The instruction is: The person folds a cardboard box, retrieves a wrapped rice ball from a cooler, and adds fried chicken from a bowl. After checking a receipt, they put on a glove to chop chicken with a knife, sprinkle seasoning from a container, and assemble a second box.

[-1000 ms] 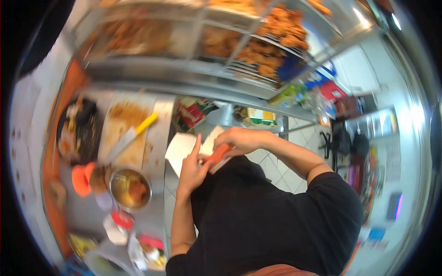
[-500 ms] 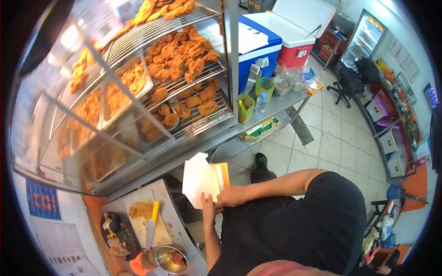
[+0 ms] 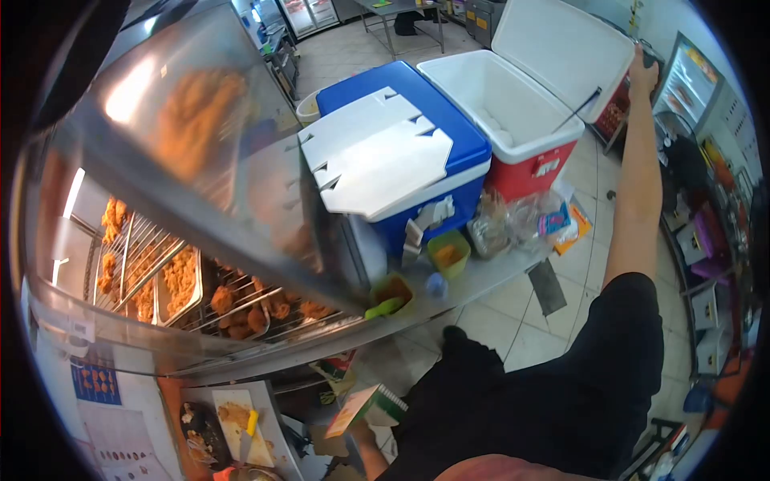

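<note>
A printed takeaway box [image 3: 370,407] in green, white and orange is in my left hand [image 3: 366,438], low in front of my body; the fingers are partly hidden behind it. My right arm is stretched far out to the upper right. At its end, my right hand [image 3: 642,74] is closed at the edge of the raised white lid [image 3: 561,44] of the red cooler [image 3: 525,164]; the fingers are small in view. The cooler stands open, its white inside showing. Flat white box blanks [image 3: 381,156] lie stacked on the blue cooler [image 3: 473,136] beside it.
The display case [image 3: 265,353] of fried chicken fills the left, its front pane near me. Green cups [image 3: 449,255], a bottle [image 3: 436,286] and plastic bags [image 3: 521,220] stand along the metal counter [image 3: 497,280]. A knife [image 3: 250,429] lies on a cutting board [image 3: 258,453] at lower left.
My right hand has left the box and reached out to the red cooler's lid. The left hand keeps the box, now turned printed side up. The view has swung toward the coolers.
</note>
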Motion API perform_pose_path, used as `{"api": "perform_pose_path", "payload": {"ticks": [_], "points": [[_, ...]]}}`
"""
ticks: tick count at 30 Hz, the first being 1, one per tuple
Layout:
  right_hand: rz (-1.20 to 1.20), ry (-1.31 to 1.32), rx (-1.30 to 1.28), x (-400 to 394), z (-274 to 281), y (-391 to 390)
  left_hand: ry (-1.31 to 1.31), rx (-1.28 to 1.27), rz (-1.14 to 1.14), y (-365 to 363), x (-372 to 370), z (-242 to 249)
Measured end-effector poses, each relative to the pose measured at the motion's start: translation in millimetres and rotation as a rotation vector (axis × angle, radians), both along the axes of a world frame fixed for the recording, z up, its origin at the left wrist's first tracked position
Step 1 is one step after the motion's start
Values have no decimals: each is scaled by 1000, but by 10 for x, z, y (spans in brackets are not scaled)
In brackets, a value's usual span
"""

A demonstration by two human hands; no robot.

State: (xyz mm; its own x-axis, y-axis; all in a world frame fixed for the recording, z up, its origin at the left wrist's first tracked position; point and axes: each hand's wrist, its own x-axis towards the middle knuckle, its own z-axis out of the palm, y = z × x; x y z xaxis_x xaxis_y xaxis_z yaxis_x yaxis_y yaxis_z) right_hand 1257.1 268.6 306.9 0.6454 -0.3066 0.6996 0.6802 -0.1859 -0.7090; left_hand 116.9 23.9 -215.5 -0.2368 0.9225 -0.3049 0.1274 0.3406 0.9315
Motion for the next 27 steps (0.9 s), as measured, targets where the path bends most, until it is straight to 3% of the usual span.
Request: {"api": "perform_pose_path", "payload": {"ticks": [2, 4, 7, 9, 11, 12, 15, 18, 21, 23, 25, 27], "points": [[624, 355, 48, -77, 200, 43, -26, 44, 23, 68, 97, 183], [165, 89, -214, 6, 204, 176, -11, 97, 84, 81, 153, 307], [365, -207, -74, -696, 138, 163, 15, 187, 159, 124, 283, 432], [361, -299, -220, -1314, 0, 230, 13, 263, 186, 192, 352, 497], [412, -657, -456, -2135, -126, 194, 8, 336, 189, 240, 382, 538], [294, -992, -535, -2441, -170, 197, -1, 379, 182, 293, 407, 549], [442, -980, -739, -3122, -652, 94, -42, 512, 149, 409, 435, 598], [901, -796, -696, -3733, -981, 113, -109, 637, 102, 519, 507, 587], [1293, -838, -901, -4623, -839, 230, -186, 735, 18, 662, 587, 511], [1344, -937, -969, -5099, -990, 497, -213, 696, -18, 774, 616, 446], [1190, -1025, -1118, -5378, -1090, 793, -195, 479, -31, 811, 661, 402], [1243, -961, -1285, -5437, -1046, 995, -154, 159, -70, 836, 673, 349]]}}
